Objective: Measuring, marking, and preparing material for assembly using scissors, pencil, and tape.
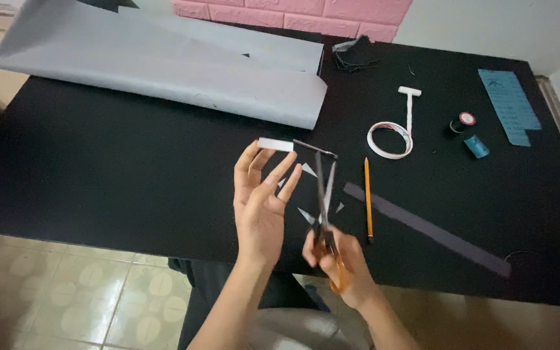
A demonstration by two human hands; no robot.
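A person is standing at a black table (98,168), looking down at both bare hands. The left hand (260,207) is held palm-up with fingers spread, its fingertips pinching one end of a narrow paper strip (296,146), white on one part and dark on the other. The strip is hanging in the air above the table, just in front of the hands. The right hand (335,259) is gripping orange-handled scissors (325,194), fingers closed through the loops, blades parted slightly and pointing up at the strip's dark end.

Some cutting looks already done: small pale triangular scraps (306,214) are lying on the table under the hands, and a long grey strip (422,227) is lying to the right beside a yellow pencil (368,198). A large grey sheet (163,65) is lying uncut at the far side. A ring of white tape (390,139) and a small thread spool (461,122) are sitting untouched.
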